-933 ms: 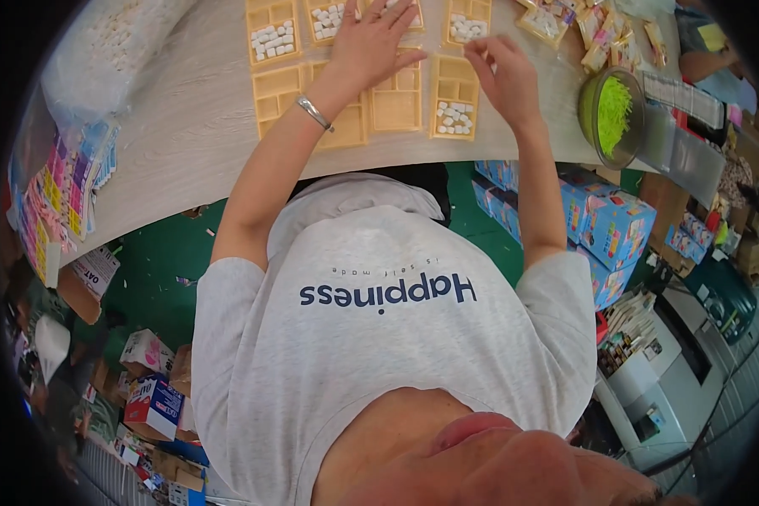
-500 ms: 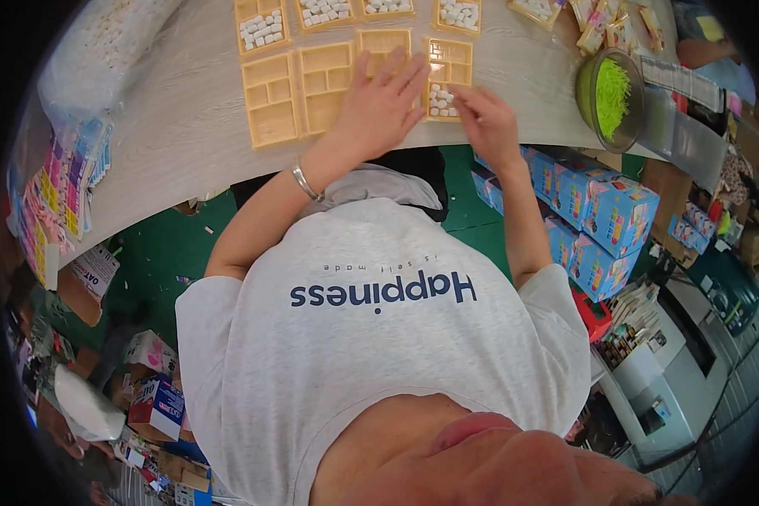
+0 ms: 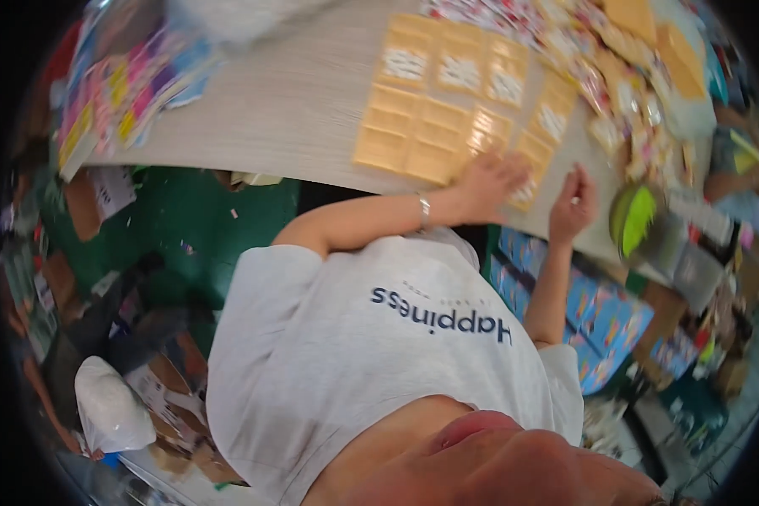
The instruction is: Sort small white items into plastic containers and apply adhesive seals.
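Several pale-yellow compartment trays stand in two rows on the table. In the near row, two trays (image 3: 385, 126) at the left have bare compartments. White marshmallow-like pieces (image 3: 460, 72) fill sections of the far-row trays. My left hand (image 3: 491, 184) rests with fingers apart over the near edge of the right-hand trays, hiding part of them. Under its fingertips lies the rightmost near tray (image 3: 535, 152), with white pieces in it. Off to the right of that tray, my right hand (image 3: 572, 207) is raised, fingers pinched, with a small white piece showing. Motion blurs both hands.
At the right table edge stands a bowl (image 3: 620, 223) of bright green shreds. Wrapped sweets (image 3: 603, 84) are heaped at the far right. Colourful printed packaging (image 3: 126, 97) lies at the left. Blue printed boxes (image 3: 603, 316) are stacked below the table's right side.
The view has swung, so the trays appear further right and tilted. My right hand has left the rightmost near tray and moved right. My left hand has shifted toward that tray.
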The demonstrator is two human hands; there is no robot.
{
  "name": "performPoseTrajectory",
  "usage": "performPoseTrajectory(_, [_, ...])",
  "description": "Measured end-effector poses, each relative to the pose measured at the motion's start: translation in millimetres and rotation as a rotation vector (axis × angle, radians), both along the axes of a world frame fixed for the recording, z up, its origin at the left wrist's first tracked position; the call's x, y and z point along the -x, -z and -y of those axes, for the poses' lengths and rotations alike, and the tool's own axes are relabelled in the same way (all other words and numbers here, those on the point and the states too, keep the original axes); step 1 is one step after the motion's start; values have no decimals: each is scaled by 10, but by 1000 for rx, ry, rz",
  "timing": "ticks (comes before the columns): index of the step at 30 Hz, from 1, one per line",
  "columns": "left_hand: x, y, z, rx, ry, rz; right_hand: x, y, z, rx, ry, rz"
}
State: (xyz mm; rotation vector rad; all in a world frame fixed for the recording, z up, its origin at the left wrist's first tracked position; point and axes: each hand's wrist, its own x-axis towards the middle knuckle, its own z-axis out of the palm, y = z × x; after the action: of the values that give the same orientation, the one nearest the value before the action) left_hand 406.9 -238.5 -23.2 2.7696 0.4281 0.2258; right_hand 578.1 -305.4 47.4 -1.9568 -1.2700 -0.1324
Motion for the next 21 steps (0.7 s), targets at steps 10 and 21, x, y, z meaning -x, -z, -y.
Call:
performPoseTrajectory(10, [1230,-749,-932,446,-448,335,1680,-397,-4695,226,-756,363])
performPoseTrajectory(21, [2574,-140,-1054,42,-917,233,2618,80,-5380,491,-664,334])
